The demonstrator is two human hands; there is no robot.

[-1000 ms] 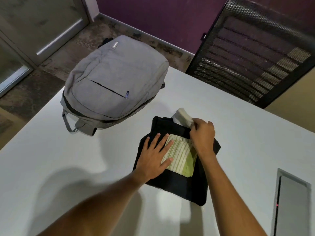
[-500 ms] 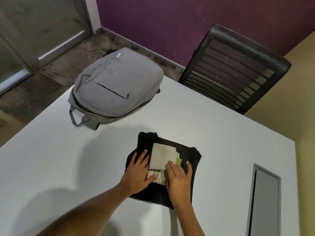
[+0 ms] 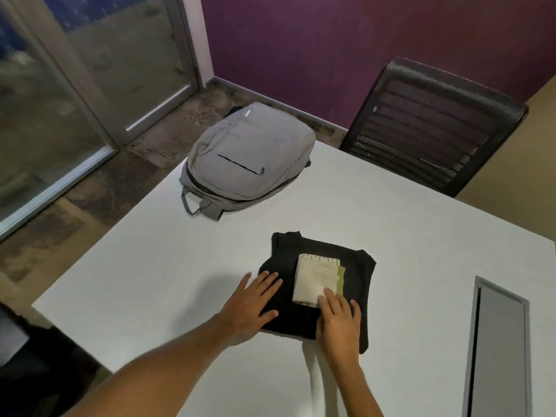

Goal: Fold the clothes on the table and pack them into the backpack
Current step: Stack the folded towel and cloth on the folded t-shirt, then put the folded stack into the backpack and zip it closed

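Two folded garments stacked mid-table: cream cloth (image 3: 316, 281) atop black garment (image 3: 319, 287). Right hand (image 3: 338, 322) flat on the cream edge, left hand (image 3: 252, 302) flat on the black, fingers straight. Grey backpack (image 3: 249, 159) well apart, apparently zipped; packing left.

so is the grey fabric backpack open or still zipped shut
Cannot tell. The grey fabric backpack lies flat on the white table, flap down, nothing showing inside; a dark gap runs along its side, but the main zip is unclear.

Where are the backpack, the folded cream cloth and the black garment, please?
backpack (image 3: 249, 158), head view, front panel.
folded cream cloth (image 3: 316, 279), head view, top face.
black garment (image 3: 355, 266), head view, bare right part.
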